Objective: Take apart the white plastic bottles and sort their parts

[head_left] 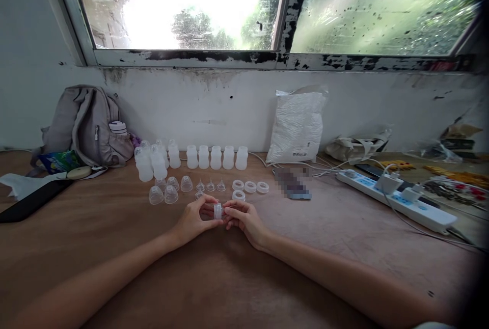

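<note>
Standing behind clear caps (171, 195), white bottles (216, 158) lined the worktop (313, 237); your left hand (194, 220) gripped a translucent collar (217, 211), your right hand (248, 221) angled inward against it, grasp unclear

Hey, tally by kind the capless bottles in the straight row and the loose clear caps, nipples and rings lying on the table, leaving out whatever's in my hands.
Capless bottles: 5
Clear dome caps: 5, one partly hidden behind the others
Clear nipples: 4, one partly hidden by your left hand
Rings: 4
Total: 18
</note>
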Demonstrator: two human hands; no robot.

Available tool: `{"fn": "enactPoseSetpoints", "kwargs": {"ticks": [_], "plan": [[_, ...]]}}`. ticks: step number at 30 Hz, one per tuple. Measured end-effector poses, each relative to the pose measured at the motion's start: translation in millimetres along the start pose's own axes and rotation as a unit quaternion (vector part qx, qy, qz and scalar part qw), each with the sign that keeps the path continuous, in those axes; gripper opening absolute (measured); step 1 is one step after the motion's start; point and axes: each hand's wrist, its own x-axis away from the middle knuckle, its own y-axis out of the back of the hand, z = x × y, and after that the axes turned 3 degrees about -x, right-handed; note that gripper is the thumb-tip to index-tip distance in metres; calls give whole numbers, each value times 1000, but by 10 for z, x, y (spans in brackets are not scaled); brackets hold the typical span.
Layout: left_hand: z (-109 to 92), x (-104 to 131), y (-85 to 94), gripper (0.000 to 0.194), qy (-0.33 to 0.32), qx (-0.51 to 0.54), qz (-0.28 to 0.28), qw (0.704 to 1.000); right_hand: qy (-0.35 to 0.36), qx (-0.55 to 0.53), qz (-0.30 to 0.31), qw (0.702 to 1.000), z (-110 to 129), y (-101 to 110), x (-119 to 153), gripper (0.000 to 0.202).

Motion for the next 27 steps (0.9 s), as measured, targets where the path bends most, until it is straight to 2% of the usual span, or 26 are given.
{"fn": "enactPoseSetpoints", "kwargs": {"ticks": [5, 10, 13, 19, 23, 27], "plan": [[-12, 4, 5, 41, -6, 2, 1, 1000, 17, 8, -27, 999, 36, -40, 44, 24], [11, 5, 8, 38, -11, 37, -10, 999, 66, 51, -47, 995, 52, -58, 51, 20], [24, 2, 13, 37, -9, 46, -17, 999, 69, 82, -60, 992, 47, -49, 41, 18], [10, 2, 15, 37, -13, 35, -15, 999, 72, 88, -25, 993, 41, -41, 48, 17], [18, -10, 18, 37, -30, 31, -15, 999, 66, 88, -29, 993, 34, -42, 43, 18], [31, -13, 19, 38, -17, 25, 8, 999, 70, 64, -29, 995, 25, -44, 30, 17]]}}
